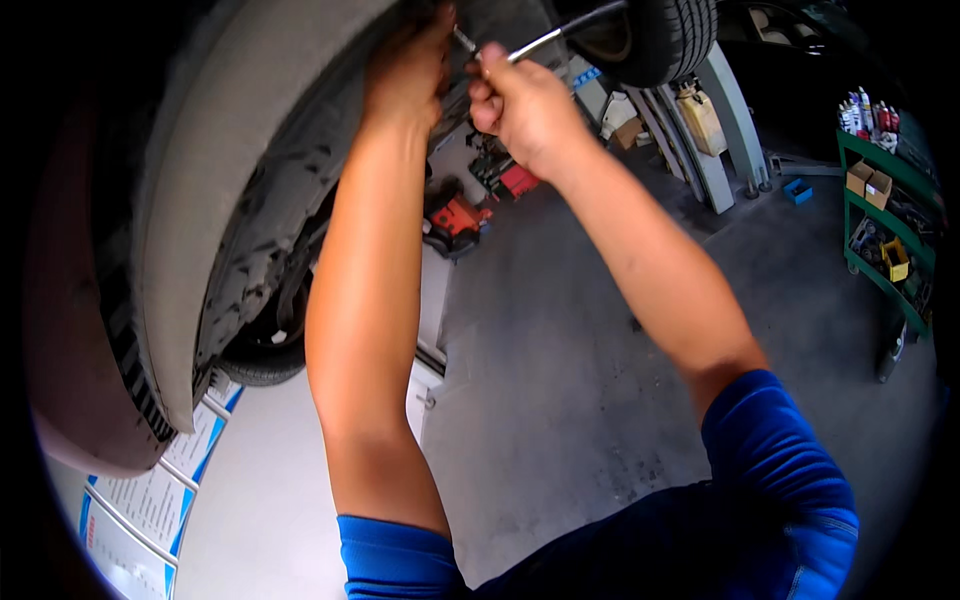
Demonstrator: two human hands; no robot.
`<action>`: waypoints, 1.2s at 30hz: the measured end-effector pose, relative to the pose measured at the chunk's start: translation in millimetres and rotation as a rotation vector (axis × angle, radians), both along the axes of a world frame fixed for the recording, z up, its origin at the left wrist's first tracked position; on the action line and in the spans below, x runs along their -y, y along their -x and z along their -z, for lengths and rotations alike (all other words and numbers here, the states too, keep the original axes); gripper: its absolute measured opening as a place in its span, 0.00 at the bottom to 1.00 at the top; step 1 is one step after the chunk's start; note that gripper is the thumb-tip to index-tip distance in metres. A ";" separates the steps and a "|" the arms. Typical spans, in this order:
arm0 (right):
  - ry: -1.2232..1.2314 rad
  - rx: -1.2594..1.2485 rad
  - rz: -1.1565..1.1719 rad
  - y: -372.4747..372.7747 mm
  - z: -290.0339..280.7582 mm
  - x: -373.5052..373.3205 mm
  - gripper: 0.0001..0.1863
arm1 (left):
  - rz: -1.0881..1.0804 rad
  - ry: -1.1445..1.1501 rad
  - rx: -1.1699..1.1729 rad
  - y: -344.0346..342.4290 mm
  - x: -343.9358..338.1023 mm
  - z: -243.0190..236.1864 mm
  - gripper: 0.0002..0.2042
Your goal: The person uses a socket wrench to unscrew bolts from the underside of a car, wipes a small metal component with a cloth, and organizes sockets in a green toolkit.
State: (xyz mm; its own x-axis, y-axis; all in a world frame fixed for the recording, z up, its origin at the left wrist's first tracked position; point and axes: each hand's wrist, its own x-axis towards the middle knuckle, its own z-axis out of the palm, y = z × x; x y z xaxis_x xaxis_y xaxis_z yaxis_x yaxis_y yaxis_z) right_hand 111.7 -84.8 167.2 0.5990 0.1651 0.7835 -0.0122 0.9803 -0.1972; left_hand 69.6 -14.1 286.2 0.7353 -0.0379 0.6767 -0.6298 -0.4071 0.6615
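Both my arms reach up under a raised car, whose pale bumper edge curves down on the left. My right hand is closed round a tool with a shiny metal shaft; the shaft slants up to the right and turns dark toward the tyre. A short thin metal piece shows between my hands; whether it belongs to the same tool I cannot tell. My left hand is raised close to the car's underside, just left of my right hand. Its fingers are blurred and partly out of sight.
A tyre hangs at the upper right, another at lower left. Lift posts stand behind, near a yellowish jug. A green tool cart holds bottles and boxes. Red equipment and a blue tray sit on the floor.
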 end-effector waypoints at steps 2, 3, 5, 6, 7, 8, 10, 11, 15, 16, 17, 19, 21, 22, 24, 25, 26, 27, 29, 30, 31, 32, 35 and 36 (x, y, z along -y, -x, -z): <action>0.042 0.040 1.256 6.8 6.3 0.6 0.15 | -0.127 0.029 0.111 -4.2 9.3 13.8 0.13; -0.018 0.040 1.482 8.3 6.8 5.8 0.17 | -0.117 0.064 0.245 -8.3 23.5 19.4 0.14; 0.034 0.034 1.039 10.1 4.1 9.4 0.16 | -0.087 0.135 0.137 -7.0 28.1 22.8 0.15; 0.088 0.032 0.517 17.0 2.3 14.6 0.17 | -0.056 0.099 0.056 -0.9 27.3 20.7 0.15; -0.065 0.013 -0.091 6.0 0.4 15.1 0.18 | -0.003 0.096 0.015 1.6 29.2 21.9 0.15; -0.111 -0.006 -0.539 2.6 -0.1 20.7 0.18 | 0.024 0.093 -0.011 0.2 23.0 19.6 0.14; -0.041 0.020 -0.454 -9.2 3.0 12.9 0.18 | 0.080 0.087 -0.063 -5.1 10.3 14.5 0.13; 0.039 0.028 0.029 -3.5 3.1 9.6 0.18 | -0.011 0.075 -0.017 -4.0 13.3 14.0 0.13; -0.077 0.015 1.354 5.0 5.8 -0.3 0.17 | -0.092 0.186 0.168 -18.1 23.5 18.5 0.15; -0.087 0.002 1.398 5.8 6.1 -2.8 0.17 | -0.046 0.173 0.104 -14.4 22.1 19.1 0.14; 0.157 -0.008 0.844 7.7 4.6 -1.6 0.19 | 0.004 0.164 0.042 -7.5 18.7 20.3 0.14; 0.071 -0.028 0.279 3.7 0.7 8.2 0.20 | 0.069 0.174 -0.047 1.3 16.0 22.0 0.14; -0.032 -0.051 -0.303 1.3 -2.3 14.7 0.21 | -0.058 0.123 0.003 6.5 18.8 14.3 0.15; 0.022 -0.016 0.017 3.5 -3.3 8.5 0.19 | -0.121 0.096 0.028 7.4 19.8 11.0 0.15; -0.082 -0.014 1.444 5.4 1.2 1.2 0.16 | -0.170 0.131 0.083 5.3 20.1 14.2 0.15; -0.022 -0.001 1.244 6.2 1.2 -2.6 0.17 | -0.178 0.176 0.119 2.1 22.2 15.5 0.15; 0.034 0.007 1.053 5.8 0.3 -3.5 0.17 | -0.178 0.218 0.152 -2.4 26.6 17.4 0.14; 0.086 0.013 0.860 5.1 -0.4 -3.7 0.17 | -0.128 0.149 0.111 -0.9 23.2 19.4 0.13; -0.009 -0.033 -0.075 8.9 -1.0 6.9 0.20 | -0.049 0.129 -0.006 4.3 19.2 19.0 0.13; -0.128 -0.006 -0.590 -2.1 -0.3 12.1 0.21 | 0.028 0.110 -0.072 7.4 15.7 15.0 0.12; -0.104 0.023 -0.604 -11.9 -1.4 12.0 0.21 | 0.004 0.070 -0.073 7.6 13.4 10.3 0.12; -0.080 0.053 -0.621 -12.9 -1.8 13.6 0.20 | -0.024 0.030 -0.075 8.2 13.3 5.7 0.12; 0.084 -0.011 1.001 0.9 4.1 2.1 0.21 | -0.178 0.051 -0.017 6.7 17.7 8.4 0.11; -0.036 -0.014 1.379 8.3 7.3 8.4 0.20 | -0.240 0.082 0.011 5.8 21.0 12.1 0.11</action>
State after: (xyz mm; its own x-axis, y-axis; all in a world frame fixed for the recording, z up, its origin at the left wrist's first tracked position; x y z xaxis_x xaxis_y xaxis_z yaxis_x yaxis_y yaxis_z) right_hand 103.4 -93.2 159.8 0.2674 -0.5830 0.7672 0.9622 0.2050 -0.1796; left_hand 63.8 -35.1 274.1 0.7094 0.1920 0.6781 -0.5288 -0.4912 0.6922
